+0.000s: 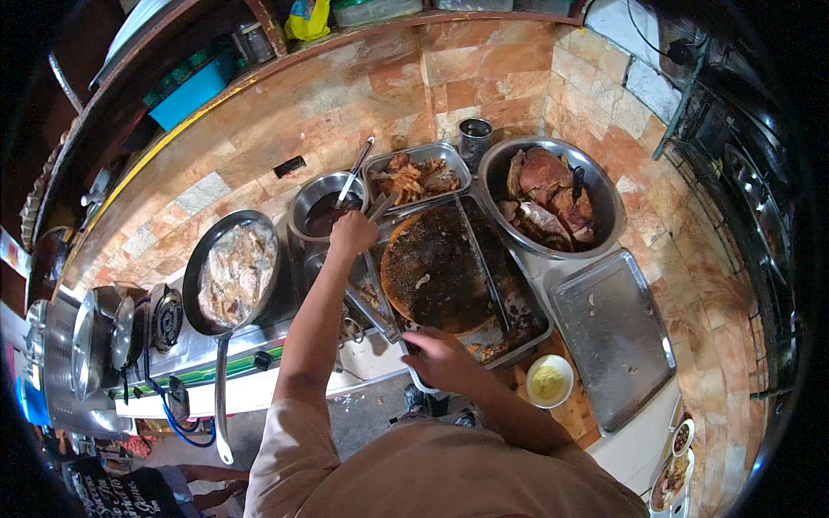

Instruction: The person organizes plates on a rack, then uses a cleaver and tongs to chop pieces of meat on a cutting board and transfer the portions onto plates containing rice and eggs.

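My left hand (353, 233) is closed in a fist beside the steel sauce pot (299, 213). From it juts a metal utensil (382, 206), whose kind I cannot make out. Dark sauce and a long-handled ladle (355, 171) are in that pot. Blurred, my right hand (443, 364) is at the near corner of a narrow metal tray (372, 314); whether it grips anything is unclear. Part of a white dish (421, 381) shows under it. Ahead lies a round, dark-stained chopping board (440, 272) in a large metal tray (537, 324), a long metal bar (482, 259) across it.
A steel basin (612, 226) of roast meat stands back right, a tray of meat scraps (414, 178) behind the board. Left is a frying pan (236, 275), its handle (222, 401) overhanging the edge. Rightward are a yellow-filled bowl (549, 382) and a flat tray (612, 343). Another person (123, 489) is lower left.
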A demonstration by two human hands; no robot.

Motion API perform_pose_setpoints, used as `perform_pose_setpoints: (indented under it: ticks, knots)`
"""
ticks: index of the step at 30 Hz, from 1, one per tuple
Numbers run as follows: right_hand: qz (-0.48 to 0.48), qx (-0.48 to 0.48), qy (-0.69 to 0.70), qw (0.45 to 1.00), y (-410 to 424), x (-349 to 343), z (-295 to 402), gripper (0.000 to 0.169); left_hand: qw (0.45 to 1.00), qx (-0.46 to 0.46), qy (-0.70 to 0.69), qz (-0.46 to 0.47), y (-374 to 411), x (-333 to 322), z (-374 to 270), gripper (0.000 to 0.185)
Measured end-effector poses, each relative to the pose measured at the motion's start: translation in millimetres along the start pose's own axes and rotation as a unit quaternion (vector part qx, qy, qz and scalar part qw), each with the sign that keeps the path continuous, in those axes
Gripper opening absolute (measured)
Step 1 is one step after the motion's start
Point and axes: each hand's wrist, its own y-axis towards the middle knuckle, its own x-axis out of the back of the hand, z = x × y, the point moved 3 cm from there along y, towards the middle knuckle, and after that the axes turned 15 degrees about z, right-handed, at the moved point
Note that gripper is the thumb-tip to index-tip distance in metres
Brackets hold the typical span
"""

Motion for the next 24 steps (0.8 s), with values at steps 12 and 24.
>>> perform_pose_setpoints:
  ticks: [12,24]
  knots:
    - [-0.190,-0.189,-0.013,0.963,-70,88,-51,0.045,0.992,0.003,0.123,-0.014,84,4,-38,0.033]
    - [-0.117,-0.313,-0.049,0.941,-42,61,-115,0.065,0.969,-0.052,0.198,-0.136,18,59,-6,0.032]
